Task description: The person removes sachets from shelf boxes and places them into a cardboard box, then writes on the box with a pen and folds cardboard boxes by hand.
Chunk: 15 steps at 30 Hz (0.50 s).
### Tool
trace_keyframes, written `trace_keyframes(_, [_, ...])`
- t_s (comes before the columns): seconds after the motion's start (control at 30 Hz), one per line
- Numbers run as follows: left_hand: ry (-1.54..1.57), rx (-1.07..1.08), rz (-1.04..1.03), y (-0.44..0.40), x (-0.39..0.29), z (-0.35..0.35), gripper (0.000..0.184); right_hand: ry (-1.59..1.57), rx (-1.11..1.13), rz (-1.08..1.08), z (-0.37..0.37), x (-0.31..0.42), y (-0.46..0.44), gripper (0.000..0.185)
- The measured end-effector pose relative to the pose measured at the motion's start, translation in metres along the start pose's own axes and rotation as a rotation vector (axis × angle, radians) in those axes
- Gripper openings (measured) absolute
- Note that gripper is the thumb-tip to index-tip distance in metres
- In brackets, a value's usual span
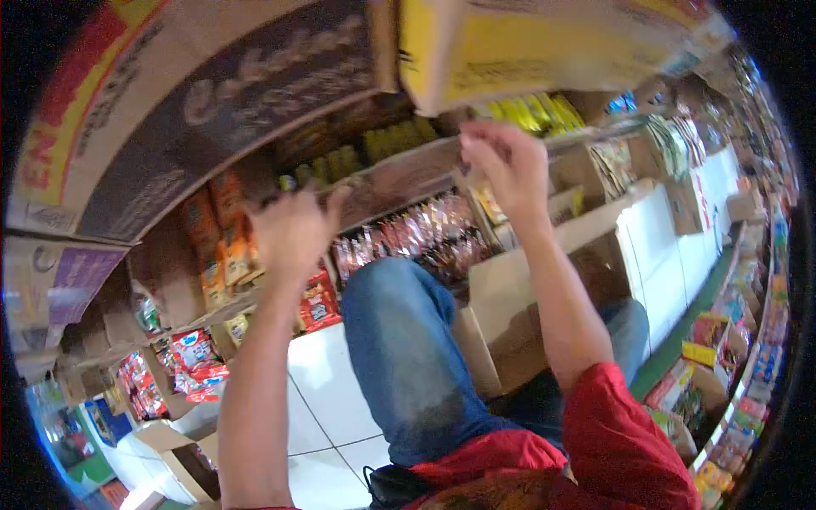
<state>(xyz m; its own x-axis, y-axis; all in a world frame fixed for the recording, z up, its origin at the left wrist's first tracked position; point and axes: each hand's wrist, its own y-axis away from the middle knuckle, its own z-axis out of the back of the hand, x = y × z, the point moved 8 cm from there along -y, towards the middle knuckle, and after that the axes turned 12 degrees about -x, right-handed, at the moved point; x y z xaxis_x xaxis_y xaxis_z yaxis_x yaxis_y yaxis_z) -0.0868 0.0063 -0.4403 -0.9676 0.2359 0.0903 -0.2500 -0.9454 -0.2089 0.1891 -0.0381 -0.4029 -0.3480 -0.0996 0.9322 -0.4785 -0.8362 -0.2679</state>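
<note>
My left hand (297, 228) is raised before the shelf, blurred by motion. Its thumb stands apart from the fingers and nothing shows in it. Close by are orange packets (223, 255) in a carton and yellow-green packets (333, 163) behind. My right hand (512, 170) hovers at the front edge of the shelf, fingers curled and thumb near the index finger; whatever may be between them is too small to make out. Bright yellow packets (535, 112) lie just beyond it. Shiny pink-brown sachets (416, 228) fill a carton below and between both hands.
Large cartons, one with a dark panel (280, 89) and one yellow (544, 51), overhang the shelf. An open cardboard box (527, 293) stands beside my knee (399, 340). Red packets (319, 302) sit lower left. More stocked goods (722, 340) line the right side above white tiles.
</note>
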Motion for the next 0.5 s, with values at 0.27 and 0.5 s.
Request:
trace_keyframes(0.27, [0.01, -0.091, 0.0, -0.001, -0.005, 0.011, 0.062, 0.644, 0.105, -0.128, 0.112, -0.125, 0.256, 0.062])
trace_keyframes(0.5, [0.072, -0.054, 0.001, 0.0, -0.003, 0.006, 0.059, 0.905, 0.374, -0.461, 0.084, -0.174, 0.302, 0.026])
